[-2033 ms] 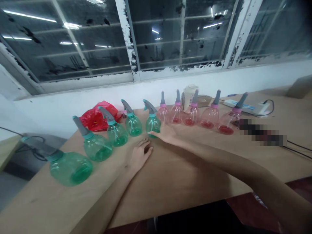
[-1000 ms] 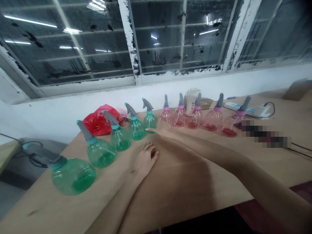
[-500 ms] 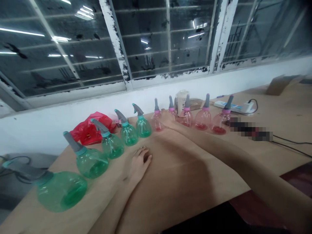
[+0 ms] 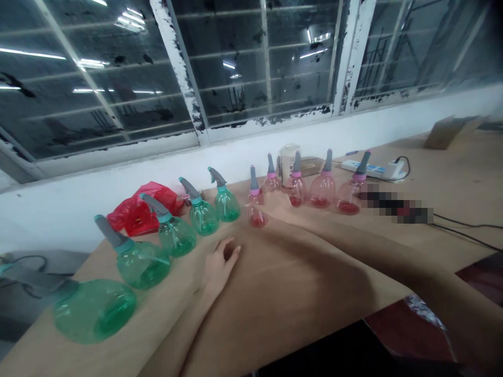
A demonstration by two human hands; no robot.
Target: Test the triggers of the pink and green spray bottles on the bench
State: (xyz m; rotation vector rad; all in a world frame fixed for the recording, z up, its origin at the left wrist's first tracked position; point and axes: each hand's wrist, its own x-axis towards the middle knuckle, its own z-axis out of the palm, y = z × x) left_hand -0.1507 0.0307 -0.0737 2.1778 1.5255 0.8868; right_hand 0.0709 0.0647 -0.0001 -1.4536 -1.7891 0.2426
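Observation:
My right hand reaches across the table and is closed on the leftmost pink spray bottle, gripping its right side; the fingertips are partly hidden. That bottle stands upright, its grey nozzle up, a little nearer to me than the other pink spray bottles. My left hand rests on the tabletop with nothing in it, thumb and fingers apart. Beyond it, the nearest green spray bottles form a slanting row with several more, each with some liquid at the bottom.
A red plastic bag lies behind the green row. At the back stand a paper cup and a white power strip. A pixelated dark object with cables lies at right. A cardboard box sits at far right.
The leftmost pink spray bottle has come toward me, out of line with the others, with my right hand moving along. My left hand stays on the table, nearly still.

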